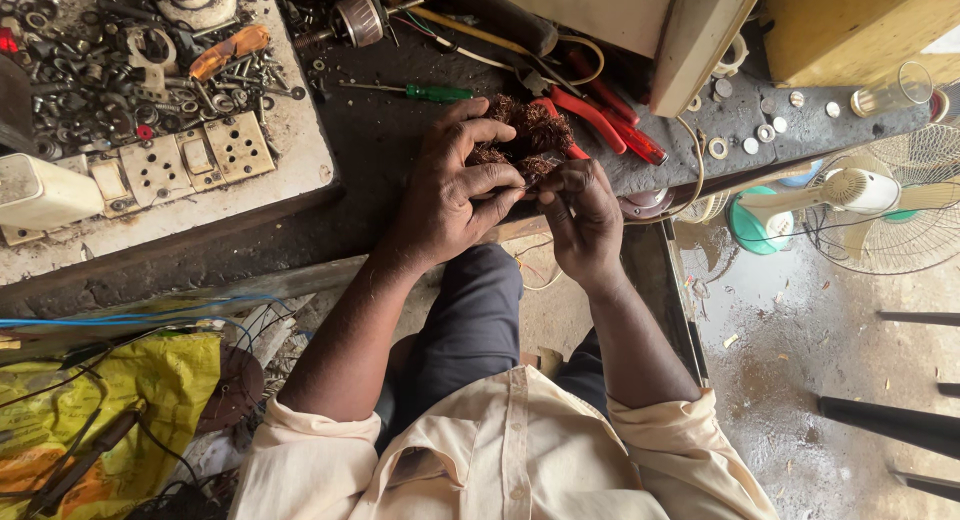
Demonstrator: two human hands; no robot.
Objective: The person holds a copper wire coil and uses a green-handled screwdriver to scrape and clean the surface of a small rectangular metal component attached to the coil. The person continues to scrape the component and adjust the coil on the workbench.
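**benchrat:** So what's going on at this workbench (380, 150)? Looks like a coil job.

**wirenut:** Yep. The left hand (450, 195) is wrapped around a bundle of copper wire (530, 135), fingers curled over the top and thumb underneath, so that's a firm hold on it. The bundle sits just over the near edge of the workbench, above the person's lap. The right hand (580, 215) is pinched shut right against the underside of the bundle. My guess is it's got a single strand, but it's too small to tell for sure.

**benchrat:** Any tips for doing that bit properly?

**wirenut:** I'd say keep the left hand steady and let the right do the fine stuff. Pull gently and straight, because thin copper like that probably kinks or snaps if you yank it. Don't crush the bundle either.

**benchrat:** What's around it?

**wirenut:** Red-handled pliers (600, 115) lie on the workbench just behind the bundle, touching or nearly so. A green screwdriver (425, 92) is a bit further back to the left. Far left of the workbench there's a tray of washers and nuts (90, 70) with switch plates (190, 160) along its front. A fan (880, 195) stands on the floor off the right end.
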